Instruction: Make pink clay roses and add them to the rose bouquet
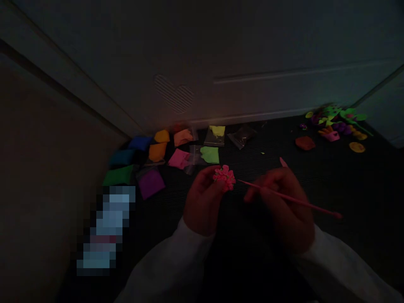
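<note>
The scene is very dark. My left hand (pixel 202 202) is closed around a small pink clay flower (pixel 224 176), holding it up by its fingertips. My right hand (pixel 284 202) pinches a thin pink stick tool (pixel 293 201), whose tip points left toward the flower and stops just short of it. Both wrists wear white sleeves. Both hands hover above a dark ribbed mat (pixel 347 185).
Several small bags of coloured clay lie behind my hands: blue (pixel 139 143), orange (pixel 158 151), pink (pixel 178 159), light green (pixel 209 155), purple (pixel 150 183), green (pixel 119 175). Finished clay figures (pixel 337 122) and an orange lump (pixel 304 143) sit far right. A blurred-out patch (pixel 107 227) is at left. A white wall panel stands behind.
</note>
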Demonstrator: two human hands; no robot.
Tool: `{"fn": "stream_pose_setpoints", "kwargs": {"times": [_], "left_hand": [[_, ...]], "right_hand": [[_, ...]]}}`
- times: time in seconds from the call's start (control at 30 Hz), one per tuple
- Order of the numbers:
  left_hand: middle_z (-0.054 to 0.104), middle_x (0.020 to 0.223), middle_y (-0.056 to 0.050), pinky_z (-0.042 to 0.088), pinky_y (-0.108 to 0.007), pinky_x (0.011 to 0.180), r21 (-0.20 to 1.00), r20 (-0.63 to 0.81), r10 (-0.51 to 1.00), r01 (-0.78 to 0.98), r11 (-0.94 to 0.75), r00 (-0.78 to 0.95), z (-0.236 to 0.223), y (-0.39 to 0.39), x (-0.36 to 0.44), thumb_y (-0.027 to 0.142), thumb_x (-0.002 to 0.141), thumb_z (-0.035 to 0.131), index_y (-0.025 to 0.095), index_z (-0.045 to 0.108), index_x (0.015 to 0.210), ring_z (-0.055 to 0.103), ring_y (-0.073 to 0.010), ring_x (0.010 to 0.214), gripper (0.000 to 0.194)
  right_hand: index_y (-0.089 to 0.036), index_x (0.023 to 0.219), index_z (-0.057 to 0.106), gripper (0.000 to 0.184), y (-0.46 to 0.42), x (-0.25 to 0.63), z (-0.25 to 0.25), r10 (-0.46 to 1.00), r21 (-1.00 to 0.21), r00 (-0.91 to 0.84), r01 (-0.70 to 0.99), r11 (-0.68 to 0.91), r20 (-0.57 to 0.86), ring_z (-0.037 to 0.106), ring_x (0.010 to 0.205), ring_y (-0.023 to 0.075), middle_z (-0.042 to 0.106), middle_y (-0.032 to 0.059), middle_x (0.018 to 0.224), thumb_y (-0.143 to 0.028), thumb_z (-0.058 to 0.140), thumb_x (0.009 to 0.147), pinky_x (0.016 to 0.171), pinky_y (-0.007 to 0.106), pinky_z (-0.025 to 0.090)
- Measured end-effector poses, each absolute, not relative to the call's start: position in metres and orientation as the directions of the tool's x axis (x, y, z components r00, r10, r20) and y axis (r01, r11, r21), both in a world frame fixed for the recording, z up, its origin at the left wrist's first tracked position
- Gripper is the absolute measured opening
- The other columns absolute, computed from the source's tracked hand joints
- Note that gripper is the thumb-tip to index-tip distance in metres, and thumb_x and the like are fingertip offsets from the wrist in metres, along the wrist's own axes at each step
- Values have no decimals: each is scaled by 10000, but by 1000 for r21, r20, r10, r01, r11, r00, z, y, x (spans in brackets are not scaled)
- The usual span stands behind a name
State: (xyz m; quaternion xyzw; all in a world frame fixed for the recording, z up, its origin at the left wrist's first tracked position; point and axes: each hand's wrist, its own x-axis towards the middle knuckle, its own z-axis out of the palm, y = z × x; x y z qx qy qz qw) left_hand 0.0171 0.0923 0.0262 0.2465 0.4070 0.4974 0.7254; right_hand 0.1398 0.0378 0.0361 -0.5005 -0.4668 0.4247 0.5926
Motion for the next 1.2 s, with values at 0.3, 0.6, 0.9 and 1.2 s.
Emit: {"fn": "stream_pose_setpoints", "kwargs": {"times": [0.3, 0.6, 0.9, 1.2], "left_hand": [[607, 734, 12, 450, -183, 581, 711, -472, 834, -436, 551, 285, 47, 78, 13, 91, 624, 594, 207, 573, 868, 561, -80, 618, 271], [624, 768, -3, 477, -222, 591, 702, -490, 814, -413, 580, 310, 52, 73, 10, 117, 616, 613, 224, 588, 861, 584, -123, 659, 269], [632, 786, -3, 475, -205, 568, 726, -476, 812, -369, 580, 338, 57, 68, 8, 132, 631, 619, 240, 597, 861, 587, -119, 644, 255], [637, 804, -6, 476, -201, 580, 747, -476, 814, -336, 574, 332, 56, 68, 8, 148, 638, 625, 241, 596, 881, 593, -129, 679, 262]], "right_hand": [[-217, 817, 444, 34, 27, 140, 46, 970, -977, 217, -157, 146, 110, 484, 595, 127, 518, 2, 646, -191, 443, 795, 528, 282, 362], [-210, 787, 455, 57, 22, 139, 55, 976, -969, 186, -199, 147, 110, 438, 520, 117, 477, 15, 584, -180, 492, 755, 433, 254, 330], [-217, 746, 488, 34, 27, 132, 65, 962, -987, 239, -59, 151, 133, 385, 444, 102, 439, 11, 519, -198, 500, 721, 372, 234, 291], [-234, 701, 518, 64, 25, 131, 67, 931, -988, 331, 71, 140, 156, 403, 438, 113, 437, 9, 504, -186, 484, 726, 384, 261, 283]]}}
